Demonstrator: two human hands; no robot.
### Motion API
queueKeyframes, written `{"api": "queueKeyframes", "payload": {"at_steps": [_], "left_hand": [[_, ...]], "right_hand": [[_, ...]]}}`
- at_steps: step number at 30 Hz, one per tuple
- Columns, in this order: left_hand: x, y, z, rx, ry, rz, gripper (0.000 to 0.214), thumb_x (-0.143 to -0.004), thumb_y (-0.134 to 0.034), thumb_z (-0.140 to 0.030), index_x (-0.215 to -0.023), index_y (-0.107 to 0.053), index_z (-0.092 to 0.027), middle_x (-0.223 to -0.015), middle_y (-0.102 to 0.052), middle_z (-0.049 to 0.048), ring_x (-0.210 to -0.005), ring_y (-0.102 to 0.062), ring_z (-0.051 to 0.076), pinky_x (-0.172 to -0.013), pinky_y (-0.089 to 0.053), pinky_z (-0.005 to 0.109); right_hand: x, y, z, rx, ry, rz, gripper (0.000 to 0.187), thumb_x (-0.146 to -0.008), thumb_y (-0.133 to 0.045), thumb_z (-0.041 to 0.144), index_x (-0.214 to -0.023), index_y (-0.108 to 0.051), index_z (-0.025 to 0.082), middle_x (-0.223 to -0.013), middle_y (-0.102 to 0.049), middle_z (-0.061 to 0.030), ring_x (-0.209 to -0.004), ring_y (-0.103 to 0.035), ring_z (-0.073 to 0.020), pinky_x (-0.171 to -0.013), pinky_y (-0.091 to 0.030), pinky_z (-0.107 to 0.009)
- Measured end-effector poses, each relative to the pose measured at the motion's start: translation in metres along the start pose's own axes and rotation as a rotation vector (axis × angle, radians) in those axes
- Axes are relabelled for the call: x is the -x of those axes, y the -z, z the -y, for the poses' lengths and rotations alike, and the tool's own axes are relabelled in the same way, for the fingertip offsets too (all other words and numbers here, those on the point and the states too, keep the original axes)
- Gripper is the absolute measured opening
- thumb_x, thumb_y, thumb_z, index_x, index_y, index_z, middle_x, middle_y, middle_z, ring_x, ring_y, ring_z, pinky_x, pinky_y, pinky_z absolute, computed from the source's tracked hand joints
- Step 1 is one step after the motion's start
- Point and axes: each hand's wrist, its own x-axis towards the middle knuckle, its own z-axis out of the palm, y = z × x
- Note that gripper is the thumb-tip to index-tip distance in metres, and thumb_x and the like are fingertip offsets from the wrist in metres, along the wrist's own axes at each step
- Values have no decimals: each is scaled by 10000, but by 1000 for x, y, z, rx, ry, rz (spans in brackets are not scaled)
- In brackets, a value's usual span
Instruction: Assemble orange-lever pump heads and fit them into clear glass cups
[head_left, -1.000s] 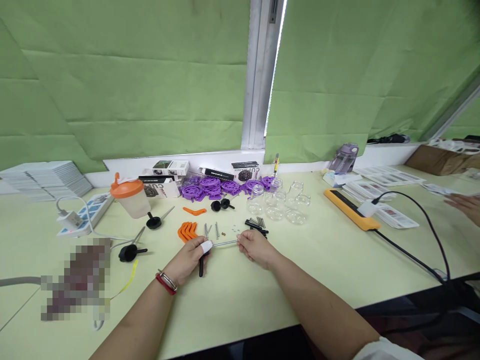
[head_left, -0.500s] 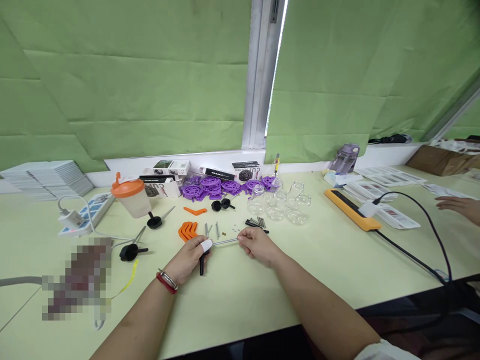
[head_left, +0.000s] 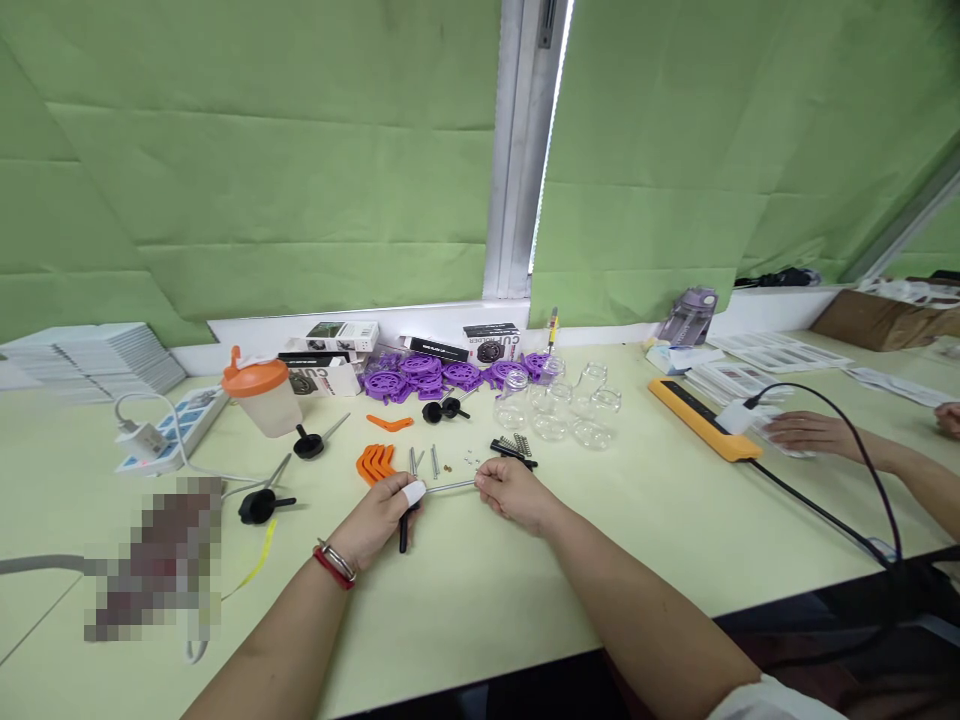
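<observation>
My left hand (head_left: 379, 518), with a white wrap on the thumb, is closed around a black part whose handle (head_left: 403, 535) sticks out below; the rest is covered by the fingers. A thin metal rod (head_left: 450, 487) runs sideways from that hand. At the rod's other end, my right hand (head_left: 514, 492) pinches it between thumb and fingertips. Just behind the hands are orange curved pieces (head_left: 375, 464), metal pins (head_left: 435, 461), tiny brass bits (head_left: 448, 468), springs (head_left: 523, 445) and black pieces (head_left: 504, 449).
Purple plastic parts (head_left: 424, 375), boxes (head_left: 491, 345) and clear glass jars (head_left: 551, 425) stand at the back. Black cups with rods (head_left: 257, 506) and an orange-lidded cup (head_left: 262, 390) are on the left. A yellow power strip (head_left: 701, 418) and another person's hand (head_left: 810, 432) are right.
My hands keep nearly the same hold and place. At the right, the other person's hand has reached leftward onto the stacked cards, and part of a second hand shows at the edge.
</observation>
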Motion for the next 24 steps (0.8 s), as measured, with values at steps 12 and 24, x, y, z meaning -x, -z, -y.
{"api": "queueKeyframes", "payload": {"at_steps": [12,24], "left_hand": [[-2,3,3,33,-14,23,331,-754,-593,-500,-710,-507,-184,-594,-469,-37,-499,-393,97,-442,-341,212],[-1,3,3,30,-12,42,320,-795,-565,-480,-718,-498,-177,-583,-441,-44,-499,-385,94,-426,-363,211]], "right_hand": [[0,-1,-1,66,17,20,251,-851,-503,356,-682,-505,172,-555,-516,30,-387,-334,-45,-391,-250,-184],[-3,-3,-6,115,89,-8,198,-880,-469,304,-725,-479,181,-596,-537,16,-421,-360,-56,-420,-282,-188]]}}
